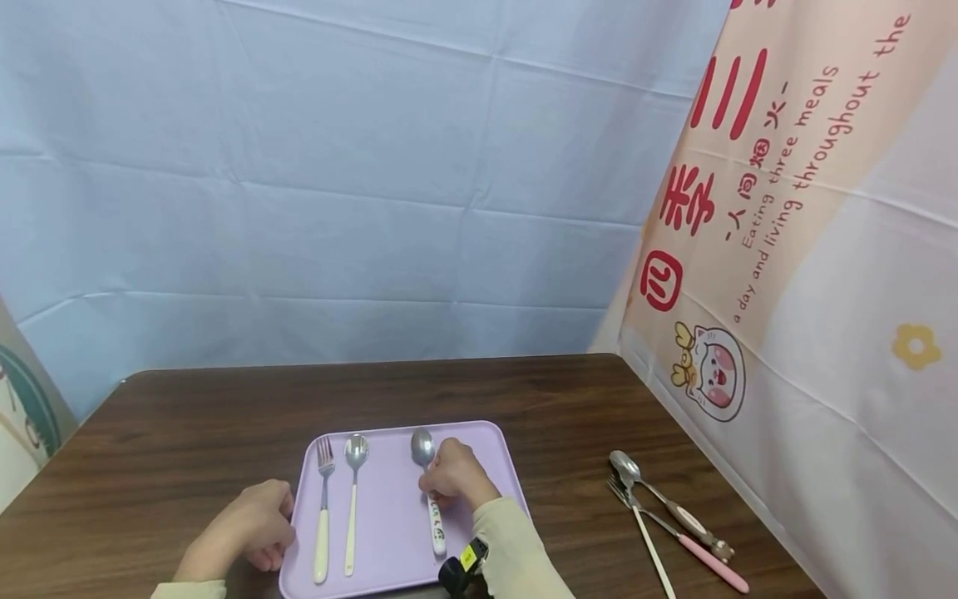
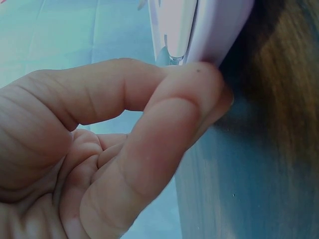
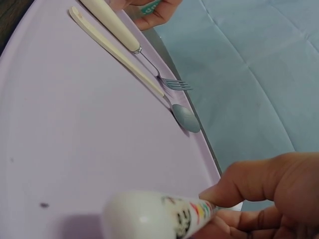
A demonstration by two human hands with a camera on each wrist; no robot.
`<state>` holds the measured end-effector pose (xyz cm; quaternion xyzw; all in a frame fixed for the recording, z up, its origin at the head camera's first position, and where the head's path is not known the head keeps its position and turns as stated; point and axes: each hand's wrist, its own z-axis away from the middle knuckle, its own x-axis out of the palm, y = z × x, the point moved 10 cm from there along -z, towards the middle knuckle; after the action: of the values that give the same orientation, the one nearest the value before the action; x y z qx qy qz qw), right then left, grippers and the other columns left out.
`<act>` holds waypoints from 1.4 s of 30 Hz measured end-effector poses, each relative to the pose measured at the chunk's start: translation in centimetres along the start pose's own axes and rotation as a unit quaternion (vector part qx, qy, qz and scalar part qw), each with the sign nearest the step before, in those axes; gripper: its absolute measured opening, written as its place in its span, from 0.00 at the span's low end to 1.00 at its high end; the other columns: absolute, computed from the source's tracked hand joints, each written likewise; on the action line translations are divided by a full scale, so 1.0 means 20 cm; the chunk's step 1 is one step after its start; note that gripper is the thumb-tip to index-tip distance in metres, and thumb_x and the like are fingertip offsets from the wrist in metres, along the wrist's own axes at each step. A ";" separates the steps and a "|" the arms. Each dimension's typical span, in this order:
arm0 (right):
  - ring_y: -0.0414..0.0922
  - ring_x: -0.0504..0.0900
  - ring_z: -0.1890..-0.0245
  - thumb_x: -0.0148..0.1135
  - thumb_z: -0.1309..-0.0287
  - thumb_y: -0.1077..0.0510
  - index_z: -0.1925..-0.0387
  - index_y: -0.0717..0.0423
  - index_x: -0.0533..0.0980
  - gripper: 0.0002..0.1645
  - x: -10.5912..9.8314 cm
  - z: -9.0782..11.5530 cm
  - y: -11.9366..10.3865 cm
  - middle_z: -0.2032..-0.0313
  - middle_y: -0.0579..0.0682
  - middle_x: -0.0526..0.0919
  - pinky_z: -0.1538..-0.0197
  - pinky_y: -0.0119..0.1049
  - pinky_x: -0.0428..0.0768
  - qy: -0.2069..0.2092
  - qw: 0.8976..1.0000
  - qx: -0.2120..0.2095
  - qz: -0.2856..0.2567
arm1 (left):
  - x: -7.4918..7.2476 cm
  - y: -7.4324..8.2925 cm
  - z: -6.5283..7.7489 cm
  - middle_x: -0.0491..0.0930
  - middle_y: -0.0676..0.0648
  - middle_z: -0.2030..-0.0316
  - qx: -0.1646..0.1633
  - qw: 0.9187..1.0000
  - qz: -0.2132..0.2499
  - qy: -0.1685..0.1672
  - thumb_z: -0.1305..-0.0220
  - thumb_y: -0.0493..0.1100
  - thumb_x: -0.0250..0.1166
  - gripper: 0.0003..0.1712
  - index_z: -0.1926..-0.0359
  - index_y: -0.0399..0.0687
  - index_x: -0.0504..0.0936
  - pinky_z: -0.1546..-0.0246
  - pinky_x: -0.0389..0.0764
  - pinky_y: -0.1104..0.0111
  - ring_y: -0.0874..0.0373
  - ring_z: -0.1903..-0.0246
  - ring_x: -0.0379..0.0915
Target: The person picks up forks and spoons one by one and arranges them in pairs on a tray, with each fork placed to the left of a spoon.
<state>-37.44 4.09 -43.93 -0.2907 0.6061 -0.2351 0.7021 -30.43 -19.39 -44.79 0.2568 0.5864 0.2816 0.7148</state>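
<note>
On the lilac tray [image 1: 389, 499] lie a fork [image 1: 323, 520] and a slim spoon [image 1: 352, 507], both with cream handles. My right hand [image 1: 458, 474] pinches a second spoon [image 1: 437, 524] near the top of its white patterned handle, its bowl pointing away from me. Close up in the right wrist view, thumb and finger meet on that handle [image 3: 149, 219]. At the tray's left side is my left hand [image 1: 250, 524]. The left wrist view shows its thumb and bent forefinger [image 2: 164, 134] pinching the tray rim [image 2: 219, 30].
To the right on the dark wooden table [image 1: 554, 416], a spoon [image 1: 674, 507], a pink-handled fork [image 1: 711, 561] and another light-handled piece of cutlery [image 1: 653, 545] lie crossed together. A pale blue cloth [image 1: 337, 183] hangs behind; a printed cloth [image 1: 846, 374] borders the table's right side.
</note>
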 end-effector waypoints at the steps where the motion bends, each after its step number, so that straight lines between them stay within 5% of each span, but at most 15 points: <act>1: 0.41 0.73 0.93 0.63 0.67 0.70 0.89 0.58 0.68 0.12 0.00 0.00 0.00 0.91 0.51 0.74 0.88 0.29 0.76 0.000 1.000 0.001 0.000 | 0.00 0.00 0.00 0.72 0.43 0.90 0.001 1.000 0.001 0.000 0.66 0.26 0.57 0.13 0.75 0.37 0.65 0.91 0.79 0.66 0.55 0.92 0.71; 42: 0.40 0.72 0.94 0.63 0.68 0.70 0.91 0.57 0.66 0.14 0.00 -0.01 -0.01 0.91 0.49 0.72 0.89 0.27 0.74 0.000 1.000 0.003 0.012 | 0.00 0.00 0.00 0.72 0.43 0.89 0.001 1.000 -0.005 -0.008 0.65 0.26 0.58 0.13 0.74 0.36 0.65 0.91 0.79 0.66 0.55 0.92 0.71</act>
<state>-37.63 4.00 -43.83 -0.2812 0.6089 -0.2286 0.7056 -30.40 -19.38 -44.76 0.2565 0.5819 0.2753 0.7210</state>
